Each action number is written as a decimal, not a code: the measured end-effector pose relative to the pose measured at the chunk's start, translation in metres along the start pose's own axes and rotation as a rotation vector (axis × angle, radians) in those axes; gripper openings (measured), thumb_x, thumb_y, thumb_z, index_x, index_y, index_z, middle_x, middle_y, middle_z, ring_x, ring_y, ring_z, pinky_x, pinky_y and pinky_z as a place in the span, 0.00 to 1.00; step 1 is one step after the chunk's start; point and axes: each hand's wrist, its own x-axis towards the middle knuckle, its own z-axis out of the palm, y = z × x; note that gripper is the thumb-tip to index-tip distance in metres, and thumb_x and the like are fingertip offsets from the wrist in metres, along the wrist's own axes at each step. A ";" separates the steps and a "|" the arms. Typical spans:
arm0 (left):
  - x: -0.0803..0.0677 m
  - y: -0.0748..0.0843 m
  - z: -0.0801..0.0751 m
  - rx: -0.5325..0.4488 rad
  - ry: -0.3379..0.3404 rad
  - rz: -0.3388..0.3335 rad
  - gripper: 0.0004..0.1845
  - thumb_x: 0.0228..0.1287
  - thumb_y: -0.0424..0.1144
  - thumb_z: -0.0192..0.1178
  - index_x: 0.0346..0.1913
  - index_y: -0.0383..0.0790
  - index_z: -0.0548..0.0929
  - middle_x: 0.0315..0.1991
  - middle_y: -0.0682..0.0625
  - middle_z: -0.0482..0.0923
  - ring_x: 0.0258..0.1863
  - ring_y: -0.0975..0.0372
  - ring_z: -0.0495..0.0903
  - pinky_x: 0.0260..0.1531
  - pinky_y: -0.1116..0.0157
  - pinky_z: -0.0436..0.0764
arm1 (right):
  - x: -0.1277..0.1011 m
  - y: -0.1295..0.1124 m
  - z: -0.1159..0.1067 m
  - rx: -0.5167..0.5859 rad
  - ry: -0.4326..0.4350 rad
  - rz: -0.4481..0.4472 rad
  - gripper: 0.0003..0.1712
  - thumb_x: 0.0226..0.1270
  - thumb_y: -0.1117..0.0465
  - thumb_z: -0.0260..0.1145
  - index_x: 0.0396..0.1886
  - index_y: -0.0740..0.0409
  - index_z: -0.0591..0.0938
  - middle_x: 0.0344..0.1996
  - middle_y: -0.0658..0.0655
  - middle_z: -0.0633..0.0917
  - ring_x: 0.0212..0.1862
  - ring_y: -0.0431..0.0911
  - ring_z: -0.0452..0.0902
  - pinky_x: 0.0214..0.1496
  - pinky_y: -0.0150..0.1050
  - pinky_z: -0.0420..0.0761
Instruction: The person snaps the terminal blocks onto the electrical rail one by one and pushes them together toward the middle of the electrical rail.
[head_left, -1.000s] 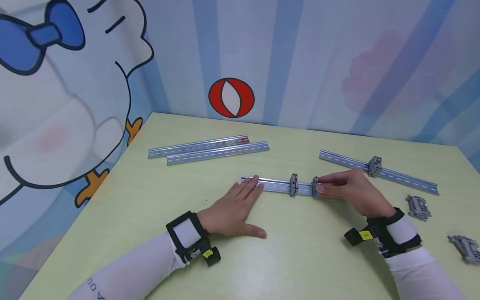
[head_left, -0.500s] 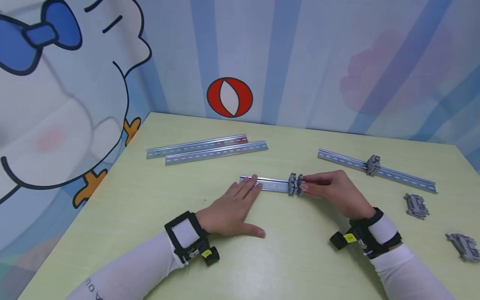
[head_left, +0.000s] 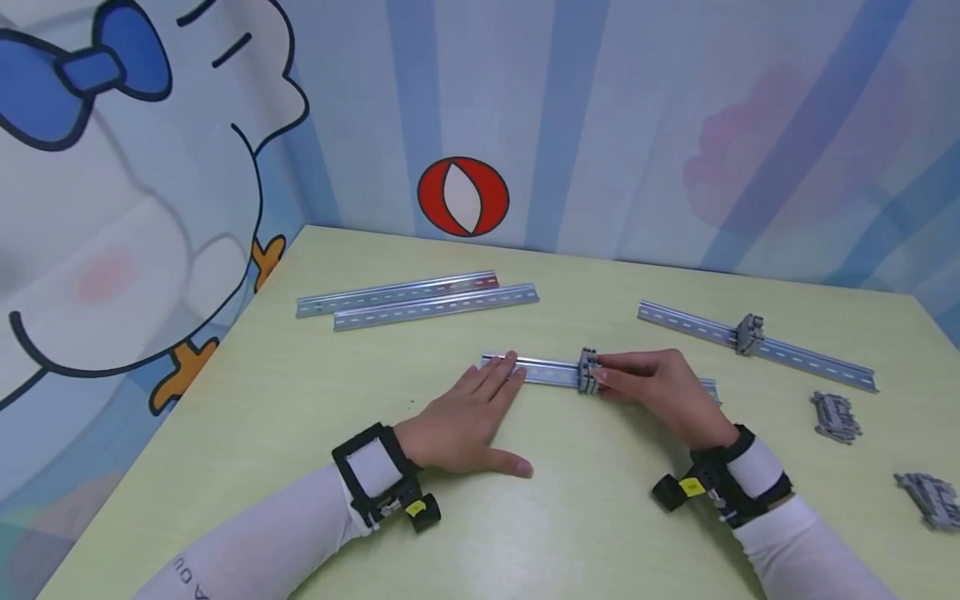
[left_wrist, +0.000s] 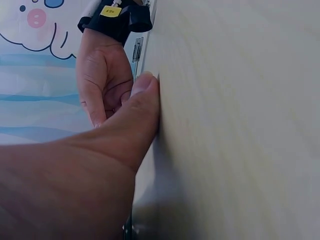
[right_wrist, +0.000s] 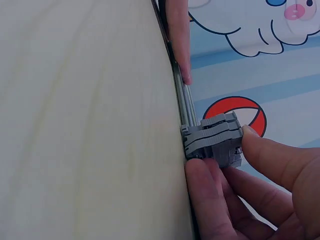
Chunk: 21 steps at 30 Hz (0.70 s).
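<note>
A slotted metal DIN rail [head_left: 551, 372] lies on the table in front of both hands. My left hand [head_left: 461, 421] rests flat over its left end, fingers straight and thumb spread out on the tabletop. Grey terminal blocks [head_left: 587, 372] sit side by side on the rail, touching one another. With thumb and fingers my right hand [head_left: 663, 387] pinches the right-hand terminal block. The right wrist view shows the terminal blocks [right_wrist: 214, 137] seated on the rail between those fingertips. Part of the rail is hidden behind the right hand.
Two DIN rails [head_left: 435, 307] lie side by side at the back left. Another rail [head_left: 817, 363] at the back right carries a terminal block [head_left: 749, 333]. Stacks of loose grey terminal blocks [head_left: 836, 417] lie on the right. A printed wall [head_left: 585, 125] stands behind the table.
The right hand has slid its terminal block leftward along the rail, closing the gap until it met the other one. The left hand has stayed in place on the rail.
</note>
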 end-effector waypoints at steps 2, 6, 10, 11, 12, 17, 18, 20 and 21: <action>-0.001 0.000 -0.001 0.012 0.000 0.000 0.62 0.55 0.76 0.52 0.78 0.37 0.40 0.79 0.42 0.31 0.78 0.51 0.33 0.75 0.53 0.42 | 0.000 0.000 0.001 0.017 -0.004 -0.004 0.31 0.62 0.49 0.70 0.60 0.62 0.79 0.56 0.60 0.82 0.49 0.48 0.85 0.51 0.38 0.83; -0.002 -0.001 -0.002 0.027 0.004 -0.001 0.62 0.55 0.76 0.52 0.78 0.36 0.40 0.79 0.42 0.31 0.78 0.51 0.33 0.75 0.53 0.42 | 0.000 0.002 0.000 0.022 -0.024 -0.032 0.31 0.64 0.48 0.69 0.61 0.62 0.78 0.57 0.61 0.82 0.49 0.49 0.85 0.52 0.38 0.82; -0.001 0.000 -0.002 0.034 0.001 0.000 0.62 0.56 0.76 0.52 0.78 0.36 0.39 0.79 0.42 0.31 0.78 0.52 0.33 0.75 0.54 0.42 | -0.004 0.008 -0.015 -0.106 -0.032 -0.097 0.29 0.63 0.45 0.68 0.59 0.57 0.81 0.52 0.57 0.85 0.47 0.48 0.85 0.49 0.37 0.83; 0.000 0.001 -0.002 0.036 0.001 0.003 0.62 0.56 0.76 0.52 0.78 0.36 0.39 0.79 0.42 0.31 0.78 0.52 0.33 0.75 0.54 0.43 | -0.005 0.010 -0.022 -0.164 -0.017 -0.119 0.28 0.62 0.45 0.69 0.57 0.55 0.82 0.49 0.56 0.86 0.46 0.46 0.86 0.46 0.36 0.84; 0.000 0.001 -0.002 0.039 0.001 0.005 0.62 0.56 0.76 0.51 0.78 0.36 0.39 0.79 0.42 0.32 0.78 0.52 0.34 0.75 0.54 0.43 | -0.007 0.012 -0.031 -0.241 -0.001 -0.151 0.27 0.61 0.44 0.70 0.55 0.53 0.83 0.46 0.54 0.87 0.44 0.45 0.85 0.42 0.35 0.84; 0.002 0.000 0.000 0.057 0.000 -0.005 0.63 0.54 0.77 0.51 0.78 0.36 0.39 0.79 0.42 0.32 0.78 0.52 0.34 0.75 0.54 0.44 | -0.017 0.024 -0.076 -0.547 -0.014 -0.262 0.21 0.56 0.48 0.75 0.48 0.49 0.85 0.31 0.50 0.83 0.33 0.41 0.76 0.30 0.33 0.75; 0.003 0.000 0.000 0.060 -0.003 -0.012 0.64 0.54 0.78 0.51 0.78 0.37 0.39 0.79 0.42 0.31 0.78 0.52 0.34 0.75 0.55 0.44 | -0.017 0.027 -0.084 -0.570 -0.044 -0.270 0.20 0.56 0.49 0.75 0.48 0.49 0.85 0.32 0.50 0.82 0.33 0.41 0.75 0.30 0.33 0.74; 0.005 -0.002 0.000 0.058 -0.009 -0.026 0.65 0.52 0.78 0.52 0.78 0.37 0.38 0.79 0.43 0.30 0.78 0.53 0.33 0.75 0.56 0.43 | -0.018 0.032 -0.096 -0.569 -0.097 -0.261 0.18 0.58 0.51 0.74 0.48 0.48 0.85 0.36 0.50 0.84 0.33 0.41 0.74 0.31 0.33 0.75; 0.007 -0.003 0.000 0.055 -0.013 -0.031 0.66 0.50 0.79 0.52 0.78 0.38 0.38 0.79 0.43 0.30 0.78 0.53 0.32 0.75 0.56 0.43 | -0.018 0.034 -0.101 -0.562 -0.108 -0.252 0.17 0.60 0.52 0.73 0.48 0.48 0.86 0.39 0.51 0.85 0.35 0.40 0.75 0.31 0.33 0.75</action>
